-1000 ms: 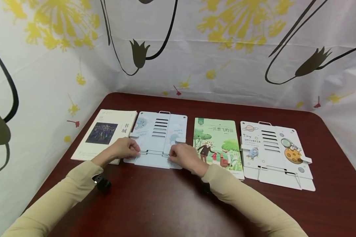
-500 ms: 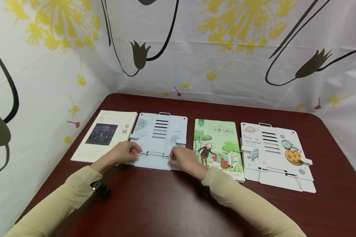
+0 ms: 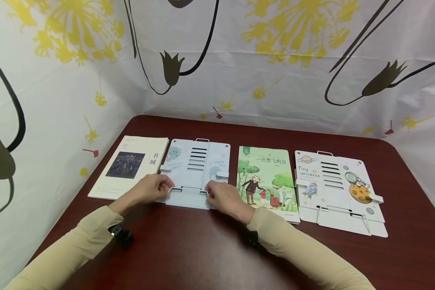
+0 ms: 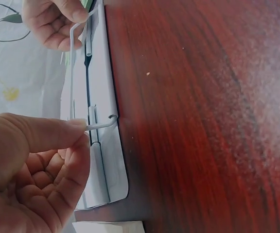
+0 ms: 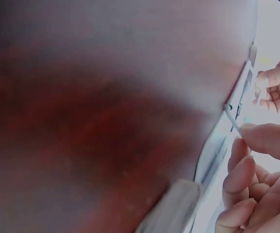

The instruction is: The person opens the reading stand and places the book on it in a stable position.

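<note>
A pale blue folding book stand [image 3: 188, 161] lies flat on the table, with slots down its middle panel. Near its front edge, my left hand [image 3: 150, 190] pinches one side of a white wire bracket [image 4: 101, 127] between thumb and forefinger. At the other side, my right hand [image 3: 226, 198] pinches the same bracket. Both wrist views show the wire tilted up off the stand's surface, its hooked end set in the front lip. In the right wrist view the thumb and forefinger [image 5: 247, 133] meet on the wire, the other fingers curled below.
Left of the stand lies a cream book [image 3: 110, 183] with a dark picture. To the right are a green illustrated book [image 3: 262, 173] and a second white stand [image 3: 331, 189] with space drawings. The dark red table [image 3: 188, 249] meets a patterned cloth wall [image 3: 217, 88] behind.
The wire bracket has been raised a little from the stand, and its bent sides show more plainly between the hands. Both hands have barely moved; the books and second stand stay put.
</note>
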`<state>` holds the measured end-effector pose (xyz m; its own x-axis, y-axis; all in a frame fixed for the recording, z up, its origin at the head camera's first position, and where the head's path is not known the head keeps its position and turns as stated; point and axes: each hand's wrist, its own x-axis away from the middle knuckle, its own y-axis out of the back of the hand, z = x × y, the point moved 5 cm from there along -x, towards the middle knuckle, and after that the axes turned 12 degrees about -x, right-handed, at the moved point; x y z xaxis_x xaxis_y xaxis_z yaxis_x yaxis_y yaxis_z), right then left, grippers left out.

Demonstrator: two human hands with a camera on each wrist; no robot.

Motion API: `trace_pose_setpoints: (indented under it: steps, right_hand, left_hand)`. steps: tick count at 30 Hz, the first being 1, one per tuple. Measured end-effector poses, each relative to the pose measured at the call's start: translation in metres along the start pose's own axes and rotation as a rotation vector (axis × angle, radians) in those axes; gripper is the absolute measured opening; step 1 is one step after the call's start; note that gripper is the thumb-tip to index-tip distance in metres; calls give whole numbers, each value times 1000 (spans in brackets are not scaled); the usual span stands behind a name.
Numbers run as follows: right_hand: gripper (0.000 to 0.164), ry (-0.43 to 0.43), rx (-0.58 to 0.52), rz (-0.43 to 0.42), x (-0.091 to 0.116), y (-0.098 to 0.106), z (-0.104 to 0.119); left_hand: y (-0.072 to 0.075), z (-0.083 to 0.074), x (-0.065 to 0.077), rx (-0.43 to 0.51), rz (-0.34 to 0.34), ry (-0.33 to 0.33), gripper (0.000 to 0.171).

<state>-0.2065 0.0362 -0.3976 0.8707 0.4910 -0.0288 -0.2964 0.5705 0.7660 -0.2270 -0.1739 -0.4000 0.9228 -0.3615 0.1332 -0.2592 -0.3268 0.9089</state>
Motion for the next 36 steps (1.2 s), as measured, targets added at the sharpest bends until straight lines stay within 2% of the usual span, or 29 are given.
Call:
trace_pose_setpoints:
  steps: [8, 15, 18, 24, 27, 30, 32, 34, 36]
  right_hand:
    - [17, 75, 21, 15, 4, 2, 6]
    - [20, 209, 118, -31, 12, 3, 19]
    - [21, 256, 155, -48, 16, 3, 23]
    - [20, 280, 217, -32, 18, -3, 24]
    - [20, 287, 195, -30, 19, -2, 22]
    - [19, 227, 26, 9, 17, 4, 13]
    - [18, 145, -145, 17, 13, 14, 4]
    - [18, 44, -297, -19, 7, 28, -8]
    - [17, -34, -400, -77, -1, 42, -21]
  left_hand:
    - [5, -4, 3, -37, -29, -110, 14]
    - [10, -8, 9, -52, -35, -232, 15]
    - [10, -8, 10, -51, -18, -279, 16]
    - [9, -5, 12, -35, 19, -329, 16]
    - [9, -4, 8, 15, 72, -352, 14]
    - [10, 3, 2, 140, 177, -331, 12]
    - [14, 13, -4, 242, 215, -264, 14]
    - [21, 26, -12, 331, 195, -154, 19]
    - [26, 38, -22, 391, 128, -30, 24]
